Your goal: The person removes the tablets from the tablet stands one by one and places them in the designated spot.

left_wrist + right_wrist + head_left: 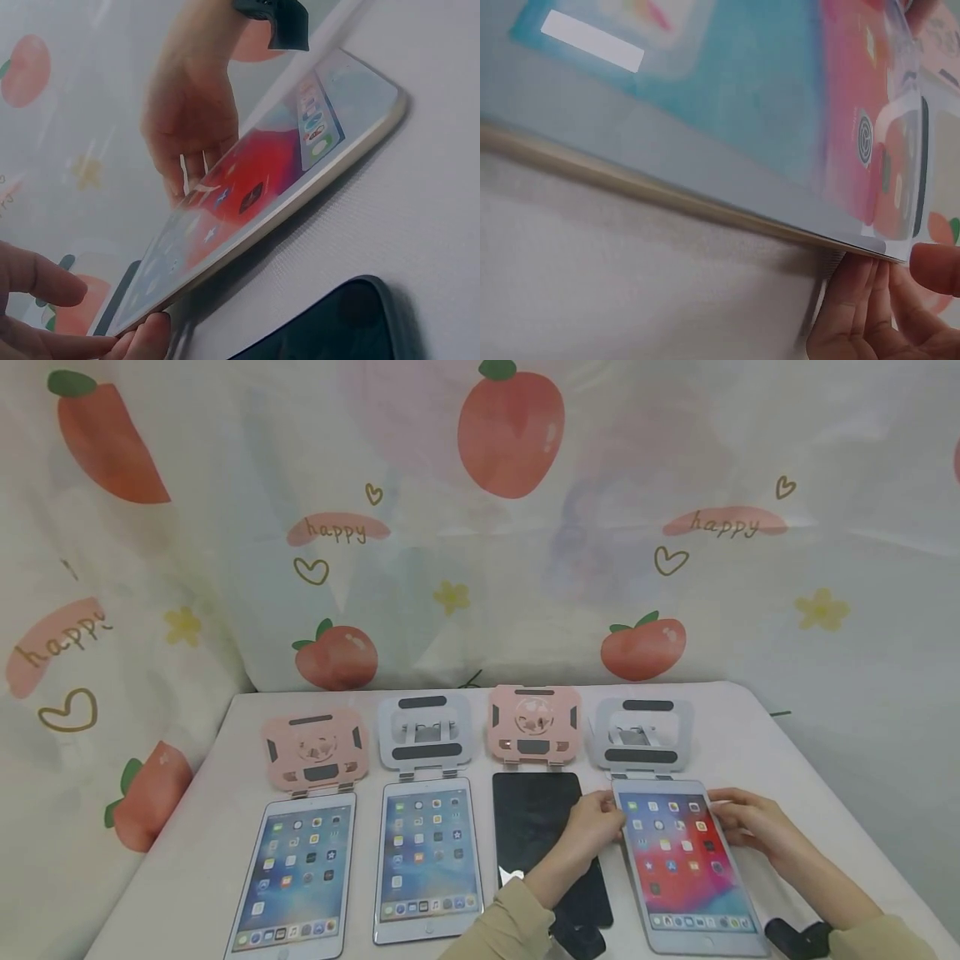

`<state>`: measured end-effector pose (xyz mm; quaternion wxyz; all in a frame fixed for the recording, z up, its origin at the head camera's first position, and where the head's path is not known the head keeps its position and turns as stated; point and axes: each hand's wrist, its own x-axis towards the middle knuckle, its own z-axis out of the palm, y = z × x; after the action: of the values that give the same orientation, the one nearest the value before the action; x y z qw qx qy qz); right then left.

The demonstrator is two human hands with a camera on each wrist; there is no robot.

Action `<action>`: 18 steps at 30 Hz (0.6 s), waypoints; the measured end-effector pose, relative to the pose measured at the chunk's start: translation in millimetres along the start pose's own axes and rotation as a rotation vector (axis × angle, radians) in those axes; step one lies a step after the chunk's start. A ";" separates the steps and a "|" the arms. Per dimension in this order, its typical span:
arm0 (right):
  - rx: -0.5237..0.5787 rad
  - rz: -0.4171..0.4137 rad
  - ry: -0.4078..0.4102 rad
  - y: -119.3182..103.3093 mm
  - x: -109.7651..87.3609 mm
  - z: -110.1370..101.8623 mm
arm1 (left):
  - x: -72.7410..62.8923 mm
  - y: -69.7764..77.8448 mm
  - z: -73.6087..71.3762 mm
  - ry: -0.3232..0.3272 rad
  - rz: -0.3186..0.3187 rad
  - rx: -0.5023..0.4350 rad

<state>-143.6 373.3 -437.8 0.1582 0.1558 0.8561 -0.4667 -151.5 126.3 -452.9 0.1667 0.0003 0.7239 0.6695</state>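
Note:
A white tablet (678, 852) with a lit red and blue screen lies at the right of the table. My left hand (588, 831) is at its upper left edge; in the left wrist view its fingertips (154, 334) curl under the rim while the thumb stays above. At the upper right edge is my right hand (765, 827). The right wrist view shows its fingers (855, 300) under the rim, with the thumb near the corner. Hinged to the tablet's far end is a pale grey stand plate (637, 757) with dark pads.
Left of this tablet lies a dark-screened tablet (528, 810), partly under my left forearm, with a pink stand plate (498, 718). Two lit white tablets, one in the middle (431, 852) and one at the far left (300, 868), also have stand plates. A printed curtain (525, 552) rises behind the table.

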 end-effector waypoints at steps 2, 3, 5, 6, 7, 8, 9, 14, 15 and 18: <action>0.000 0.001 0.004 1.4 0.2 0.9 | -1.2 -0.6 0.2 0.002 0.013 0.008; 0.001 0.004 0.008 1.5 0.2 1.2 | -1.7 -0.9 0.3 0.004 0.020 0.011; 0.006 0.012 0.007 1.5 0.9 1.6 | -3.0 -1.3 0.3 0.010 0.037 0.021; 0.007 0.017 0.006 1.3 1.1 1.9 | -3.5 -1.4 0.3 0.013 0.044 0.025; 0.007 0.020 0.005 0.7 1.4 2.2 | -3.7 -1.6 0.3 0.013 0.052 0.029; 0.006 0.024 0.004 0.1 1.5 2.6 | -3.9 -1.8 0.1 0.014 0.057 0.029; 0.003 0.025 0.003 -0.5 1.3 3.1 | -3.8 -2.2 0.1 0.014 0.064 0.034; -0.037 0.016 0.025 -3.2 -0.7 7.1 | -2.9 -3.0 -1.2 -0.009 0.074 0.043; -0.050 0.012 0.034 -4.1 -1.1 8.1 | -2.8 -2.8 -1.4 -0.015 0.076 0.047; -0.089 0.001 0.063 -5.9 -2.8 11.9 | -2.1 -2.4 -1.4 -0.019 0.063 0.042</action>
<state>-142.0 359.8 -438.3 0.1384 0.1637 0.8805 -0.4228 -149.4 124.2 -454.6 0.1523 0.0329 0.7359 0.6589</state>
